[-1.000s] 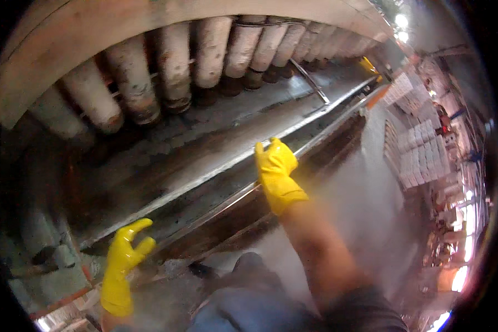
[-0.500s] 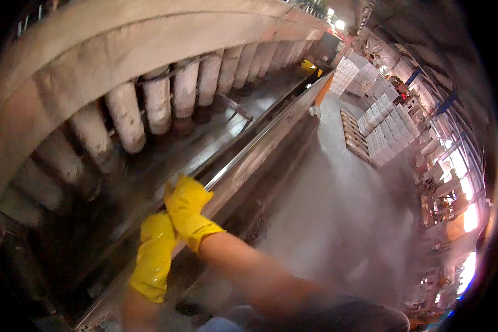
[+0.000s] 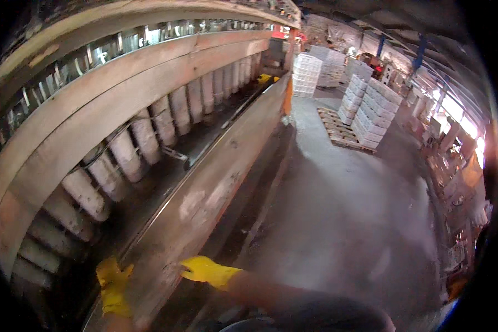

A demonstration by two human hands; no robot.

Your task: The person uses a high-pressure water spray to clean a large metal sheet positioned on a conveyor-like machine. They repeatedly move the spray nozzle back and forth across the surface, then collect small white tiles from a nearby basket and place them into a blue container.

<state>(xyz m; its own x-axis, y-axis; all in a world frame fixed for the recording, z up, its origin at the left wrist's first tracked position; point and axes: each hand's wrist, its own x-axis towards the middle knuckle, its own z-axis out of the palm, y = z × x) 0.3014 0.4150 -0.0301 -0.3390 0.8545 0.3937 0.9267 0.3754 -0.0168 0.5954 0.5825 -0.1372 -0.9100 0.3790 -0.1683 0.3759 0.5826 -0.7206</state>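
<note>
Both my hands wear yellow rubber gloves. My left hand (image 3: 114, 285) rests with fingers spread on the top edge of a long metal trough (image 3: 216, 177) that runs away from me along a big machine. My right hand (image 3: 207, 270) lies flat against the trough's outer side wall, fingers apart, holding nothing. A row of pale, crusted cylinders (image 3: 149, 138) hangs over the trough's wet dark channel under a long beige beam (image 3: 122, 105).
A grey concrete floor (image 3: 348, 221) stretches to the right. Stacks of white crates on wooden pallets (image 3: 371, 110) stand further back, with more stacks (image 3: 305, 74) near the machine's far end. Shelving and clutter line the right wall.
The view has swung up and to the right, along the machine. Both gloved hands have dropped to the lower edge of the picture and moved apart, one on the trough's rim, one on its side.
</note>
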